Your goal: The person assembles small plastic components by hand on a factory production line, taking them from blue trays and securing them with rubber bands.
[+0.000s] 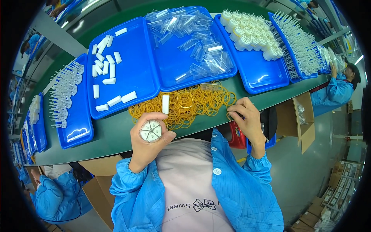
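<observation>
My left hand [148,141] is wrapped round a bundle of white wedge-shaped pieces [151,130], their ends forming a round face toward me. Just beyond its fingertips, a single white block [165,104] lies on the pile of yellow-brown rubber bands [201,102]. At the right end of that pile, my right hand [248,118] pinches what looks like one rubber band [228,115] between thumb and fingers. Its fingers partly hide the band.
Beyond the bands, blue trays hold white blocks [113,71] and clear plastic pieces [189,31]. Bundled white pieces [247,33] fill a tray at right, beside rows of thin-stemmed parts [299,42]. Similar parts [65,94] stand at left. Open cardboard boxes [303,116] sit below the green table's edge.
</observation>
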`<action>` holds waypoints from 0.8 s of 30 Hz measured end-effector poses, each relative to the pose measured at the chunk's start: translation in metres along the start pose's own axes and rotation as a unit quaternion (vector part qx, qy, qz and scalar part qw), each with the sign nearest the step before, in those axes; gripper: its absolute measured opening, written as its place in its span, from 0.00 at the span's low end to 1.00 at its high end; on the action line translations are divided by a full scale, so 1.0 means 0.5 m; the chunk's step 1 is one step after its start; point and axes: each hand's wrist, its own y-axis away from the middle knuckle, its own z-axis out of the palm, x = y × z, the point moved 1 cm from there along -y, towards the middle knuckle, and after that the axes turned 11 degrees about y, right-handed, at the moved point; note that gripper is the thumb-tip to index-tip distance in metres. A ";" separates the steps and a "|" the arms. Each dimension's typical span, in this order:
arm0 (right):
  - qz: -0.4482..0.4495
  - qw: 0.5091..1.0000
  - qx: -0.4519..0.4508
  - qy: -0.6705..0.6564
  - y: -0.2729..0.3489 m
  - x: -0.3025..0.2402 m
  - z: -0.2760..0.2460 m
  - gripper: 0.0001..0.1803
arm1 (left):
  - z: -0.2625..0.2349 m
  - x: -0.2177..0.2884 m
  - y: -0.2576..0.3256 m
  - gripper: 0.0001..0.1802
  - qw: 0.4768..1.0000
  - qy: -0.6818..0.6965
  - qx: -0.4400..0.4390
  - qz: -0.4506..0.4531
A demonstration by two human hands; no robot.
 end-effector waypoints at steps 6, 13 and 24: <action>-0.003 1.000 0.007 0.016 0.001 0.008 0.009 0.06 | 0.006 0.003 0.000 0.22 1.000 -0.002 -0.004 -0.009; -0.001 0.987 0.122 -0.100 -0.012 -0.095 0.000 0.07 | 0.035 0.007 0.003 0.42 0.986 0.073 -0.125 -0.079; 0.082 0.740 -0.118 -0.657 -0.002 -0.184 0.029 0.04 | 0.072 -0.021 0.005 0.20 0.975 -0.003 -0.214 -0.053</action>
